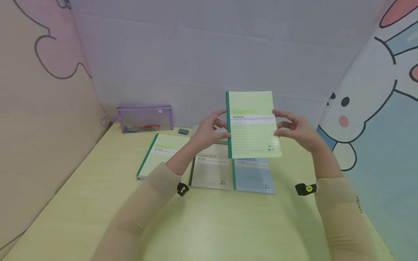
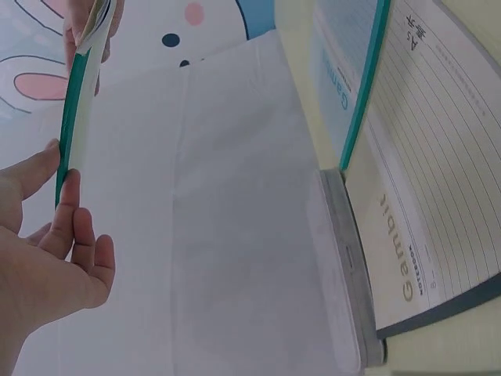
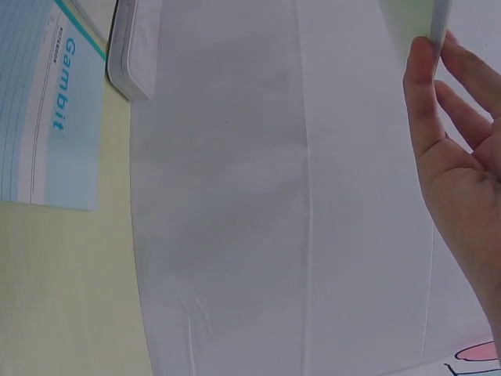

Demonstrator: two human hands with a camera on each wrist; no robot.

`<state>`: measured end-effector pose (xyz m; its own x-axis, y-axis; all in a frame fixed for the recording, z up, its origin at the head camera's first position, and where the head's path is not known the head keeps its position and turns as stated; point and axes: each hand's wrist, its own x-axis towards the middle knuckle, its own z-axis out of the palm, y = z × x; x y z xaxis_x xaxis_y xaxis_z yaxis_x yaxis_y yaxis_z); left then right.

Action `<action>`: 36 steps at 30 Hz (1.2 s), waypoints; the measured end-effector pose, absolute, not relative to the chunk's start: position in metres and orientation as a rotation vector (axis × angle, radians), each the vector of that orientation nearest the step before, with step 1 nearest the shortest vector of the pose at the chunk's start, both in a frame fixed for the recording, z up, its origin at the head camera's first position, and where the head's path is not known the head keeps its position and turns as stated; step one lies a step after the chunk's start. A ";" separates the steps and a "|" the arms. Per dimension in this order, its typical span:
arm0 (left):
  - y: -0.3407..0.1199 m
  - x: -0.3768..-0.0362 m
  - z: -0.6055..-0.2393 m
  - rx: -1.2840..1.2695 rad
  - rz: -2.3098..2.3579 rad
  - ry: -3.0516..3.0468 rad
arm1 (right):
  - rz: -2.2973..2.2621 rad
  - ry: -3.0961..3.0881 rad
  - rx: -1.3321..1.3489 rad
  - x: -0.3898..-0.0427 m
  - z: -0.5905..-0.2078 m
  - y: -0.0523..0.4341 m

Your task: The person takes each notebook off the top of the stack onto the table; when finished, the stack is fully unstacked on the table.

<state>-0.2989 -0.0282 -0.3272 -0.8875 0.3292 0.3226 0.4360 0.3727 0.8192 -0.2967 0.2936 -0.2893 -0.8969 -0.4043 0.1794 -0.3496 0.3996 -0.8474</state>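
Two hands [image 1: 209, 132] [image 1: 295, 130] pinching thin, flat, seemingly glossy green notebook [image 1: 253, 125] upright by its edges.

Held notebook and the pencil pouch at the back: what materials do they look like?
Notebook: paper, with a thin matte card cover printed pale green and a darker green spine strip; it looks slim edge-on in the left wrist view, pinched by the left hand and right hand. Pouch: probably soft clear plastic or fine mesh with purple trim, since pens show through.
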 end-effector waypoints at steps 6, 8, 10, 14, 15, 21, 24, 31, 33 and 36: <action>-0.005 -0.300 -0.331 -0.753 -1.571 -2.523 | -1.414 2.635 -0.612 -0.293 -0.286 0.318; 0.004 -0.300 -0.334 -0.761 -1.565 -2.526 | -1.359 2.655 -0.589 -0.292 -0.286 0.326; 0.013 -0.301 -0.338 -0.763 -1.558 -2.525 | -1.310 2.676 -0.562 -0.291 -0.285 0.333; 0.029 -0.300 -0.346 -0.788 -1.563 -2.504 | -1.234 2.727 -0.502 -0.288 -0.289 0.347; 0.033 -0.300 -0.348 -0.800 -1.558 -2.499 | -1.229 2.734 -0.490 -0.288 -0.290 0.350; 0.058 -0.295 -0.362 -0.877 -1.553 -2.501 | -1.317 2.718 -0.489 -0.283 -0.303 0.376; 0.072 -0.293 -0.369 -0.899 -1.582 -2.503 | -1.314 2.729 -0.498 -0.280 -0.309 0.390; 0.101 -0.287 -0.388 -0.876 -1.587 -2.519 | -1.258 2.691 -0.415 -0.278 -0.324 0.414; 0.108 -0.284 -0.394 -0.847 -1.575 -2.536 | -1.263 2.648 -0.408 -0.276 -0.329 0.419; 0.116 -0.281 -0.403 -0.806 -1.570 -2.565 | -1.264 2.590 -0.415 -0.272 -0.336 0.425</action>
